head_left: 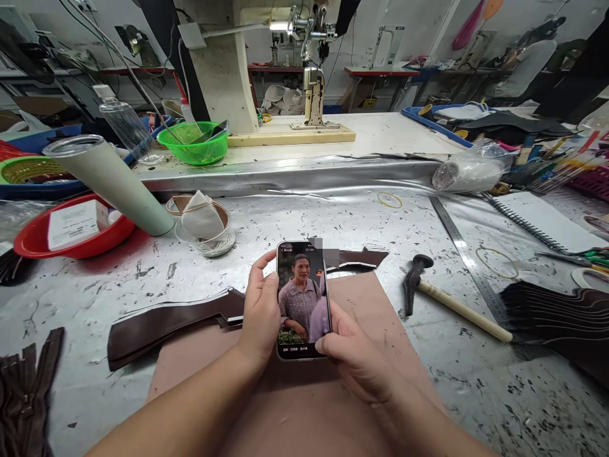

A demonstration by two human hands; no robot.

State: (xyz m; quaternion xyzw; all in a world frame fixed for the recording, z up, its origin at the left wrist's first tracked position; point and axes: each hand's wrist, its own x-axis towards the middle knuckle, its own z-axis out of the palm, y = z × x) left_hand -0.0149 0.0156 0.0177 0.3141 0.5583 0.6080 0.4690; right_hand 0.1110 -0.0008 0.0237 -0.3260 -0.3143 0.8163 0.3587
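A scuffed, paint-flecked white worktable (333, 216) fills the frame, with a post-bed sewing machine (266, 70) standing at upper centre. At lower centre a brown leather sheet (380, 317) lies flat on the table, and above it both bare hands hold a smartphone (301, 299) upright, its lit screen showing a video of a person. The left hand (261, 314) is wrapped around the phone's left edge, fingers closed on it and thumb at the upper corner. The right hand (354, 355) cups the lower right corner, its thumb resting on the bottom of the screen. A long dark brown cut leather piece (162, 327) runs from lower left under the left hand. At far right lies a fanned stack of dark leather pieces (561, 317). A pale cardboard tube (111, 181) leans at upper left beside a red plastic basin (71, 238), with a green basket (195, 143) behind them. A steel ruler (469, 263) runs diagonally right of centre, and just left of it lies a hammer (447, 295) with a pale wooden handle. A roll of tape (204, 222) sits left of centre, above the phone. A yellow rubber band (390, 200) lies on the table at upper right of centre.
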